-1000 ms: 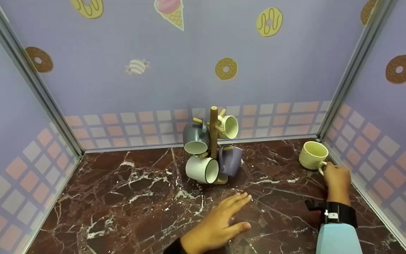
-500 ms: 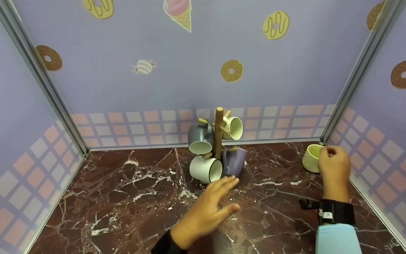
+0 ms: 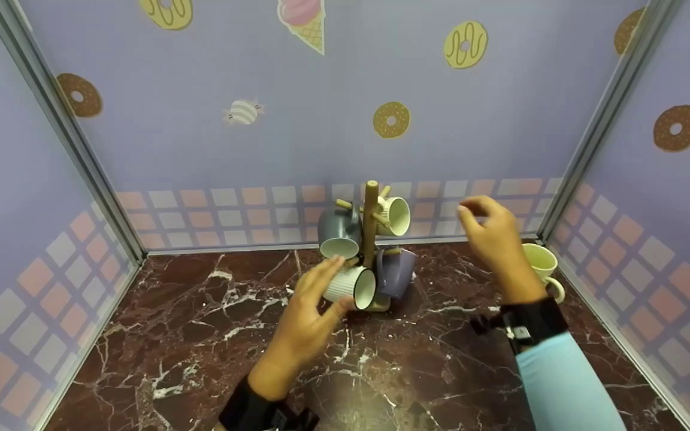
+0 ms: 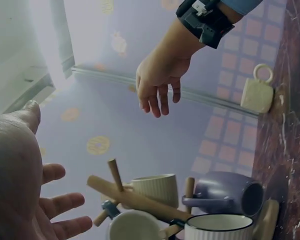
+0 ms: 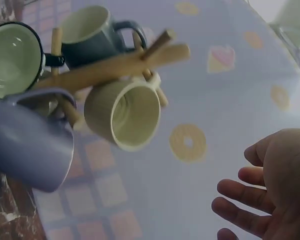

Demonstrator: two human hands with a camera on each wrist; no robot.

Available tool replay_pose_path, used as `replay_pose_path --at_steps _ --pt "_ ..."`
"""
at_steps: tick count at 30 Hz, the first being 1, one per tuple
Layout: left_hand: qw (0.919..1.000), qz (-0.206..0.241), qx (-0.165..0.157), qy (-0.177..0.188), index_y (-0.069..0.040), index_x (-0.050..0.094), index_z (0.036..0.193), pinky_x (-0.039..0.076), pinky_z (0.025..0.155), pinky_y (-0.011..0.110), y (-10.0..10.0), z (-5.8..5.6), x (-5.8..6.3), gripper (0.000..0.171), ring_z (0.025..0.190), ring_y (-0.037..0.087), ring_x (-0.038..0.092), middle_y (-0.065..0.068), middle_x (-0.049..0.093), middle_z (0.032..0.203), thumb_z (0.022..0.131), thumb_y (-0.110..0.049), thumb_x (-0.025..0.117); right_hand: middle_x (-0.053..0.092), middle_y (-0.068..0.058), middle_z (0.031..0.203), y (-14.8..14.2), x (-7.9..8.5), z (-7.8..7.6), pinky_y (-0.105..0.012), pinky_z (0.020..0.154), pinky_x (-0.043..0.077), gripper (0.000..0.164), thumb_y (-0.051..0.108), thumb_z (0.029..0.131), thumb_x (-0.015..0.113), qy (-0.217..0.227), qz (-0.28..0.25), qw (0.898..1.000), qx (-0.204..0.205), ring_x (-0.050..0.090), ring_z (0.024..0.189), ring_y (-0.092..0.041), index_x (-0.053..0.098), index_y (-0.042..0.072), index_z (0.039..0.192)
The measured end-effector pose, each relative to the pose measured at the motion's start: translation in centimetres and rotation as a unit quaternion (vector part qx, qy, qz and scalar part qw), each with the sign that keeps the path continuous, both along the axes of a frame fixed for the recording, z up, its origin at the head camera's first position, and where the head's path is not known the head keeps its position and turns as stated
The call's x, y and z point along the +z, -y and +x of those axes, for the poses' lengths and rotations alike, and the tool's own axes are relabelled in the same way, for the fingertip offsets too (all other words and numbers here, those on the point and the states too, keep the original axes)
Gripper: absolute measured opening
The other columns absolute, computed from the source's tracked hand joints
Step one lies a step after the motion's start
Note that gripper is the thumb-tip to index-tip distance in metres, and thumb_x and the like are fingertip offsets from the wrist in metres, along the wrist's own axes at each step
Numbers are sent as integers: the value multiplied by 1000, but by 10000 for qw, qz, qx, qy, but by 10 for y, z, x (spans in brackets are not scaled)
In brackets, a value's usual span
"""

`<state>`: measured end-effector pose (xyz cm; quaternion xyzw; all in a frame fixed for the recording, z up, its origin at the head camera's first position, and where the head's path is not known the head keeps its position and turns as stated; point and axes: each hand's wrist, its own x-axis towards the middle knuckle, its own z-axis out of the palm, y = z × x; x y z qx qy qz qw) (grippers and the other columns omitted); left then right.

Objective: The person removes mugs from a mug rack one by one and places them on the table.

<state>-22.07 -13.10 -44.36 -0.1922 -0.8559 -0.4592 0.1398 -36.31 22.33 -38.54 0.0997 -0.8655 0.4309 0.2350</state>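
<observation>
My left hand reaches beside a white ribbed mug with a black rim, fingers spread and thumb apart; in the left wrist view its fingers hold nothing. That mug hangs low on a wooden mug tree. Also hanging there are a grey-blue mug, a cream ribbed mug and a purple mug. My right hand is in the air to the right of the tree, fingers loosely bent around nothing. Behind its wrist, a pale yellow mug stands upright on the counter, handle toward me.
The dark red marble counter is bounded by a lilac back wall and two side walls with metal corner posts. The yellow mug stands close to the right wall. Both wrists wear black camera straps.
My right hand has let go of the yellow mug's handle and moved up and left toward the mug tree. My left hand has moved forward and left to the white mug.
</observation>
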Motion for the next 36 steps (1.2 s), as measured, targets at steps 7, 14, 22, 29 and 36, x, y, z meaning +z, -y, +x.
replay_pose_path --at_steps 7,14,22,29,36 --pt "9980 179 559 222 -25 40 177 34 130 82 9 -4 4 67 171 46 34 9 36 186 116 -45 59 78 -13 135 45 34 -7 -58 121 56 33 30 114 67 212 1066 9915 714 72 130 -35 74 8 137" --pt "9943 467 778 563 -31 37 179 30 127 88 16 -11 -1 68 170 50 33 14 34 186 116 -48 58 75 -17 144 86 60 -23 -60 123 54 39 30 114 67 327 1986 9716 1244 69 137 -39 70 5 145" --pt "9914 747 773 747 -28 40 178 36 128 83 15 -17 -8 67 166 52 41 14 37 185 117 -51 56 67 -16 160 116 82 -42 -56 120 57 48 25 117 64 514 3040 9345 1779 71 135 -36 60 8 161" --pt "9902 550 826 985 -24 34 180 27 130 86 10 -26 -24 73 168 55 35 20 33 185 117 -55 54 73 -18 144 133 92 -46 -54 123 56 42 11 118 58 606 3445 9096 2243 70 136 -37 63 4 159" --pt "9892 610 870 1011 -25 34 180 28 129 87 13 -30 -30 73 167 57 35 21 31 186 118 -58 51 78 -21 137 137 96 -48 -52 118 60 39 6 116 59 833 3375 9096 2276 75 132 -37 67 1 154"
